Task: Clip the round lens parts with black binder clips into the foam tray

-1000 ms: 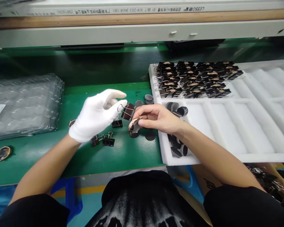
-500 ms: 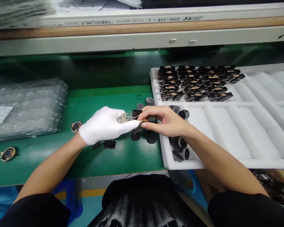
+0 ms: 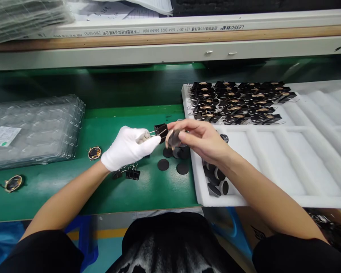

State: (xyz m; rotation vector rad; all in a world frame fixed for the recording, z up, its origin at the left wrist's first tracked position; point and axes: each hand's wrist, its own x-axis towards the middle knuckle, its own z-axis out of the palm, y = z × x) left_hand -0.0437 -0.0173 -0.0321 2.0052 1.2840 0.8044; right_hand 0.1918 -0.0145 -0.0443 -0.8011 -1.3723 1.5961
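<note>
Onscreen, my left hand [image 3: 130, 147] pinches a black clip [image 3: 160, 131] beside the gold-rimmed piece [image 3: 174, 139] held in my right hand's [image 3: 206, 140] closed fingers, above the table [image 3: 153, 195]. A strip [image 3: 116, 32] reads LESSO; the white tray [image 3: 266, 151] holds clipped pieces [image 3: 233, 107] and discs [image 3: 214, 189].

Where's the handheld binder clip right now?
Head view, centre: the binder clip is in the gloved left hand, just left of the gold-rimmed round piece in the right hand.
</note>
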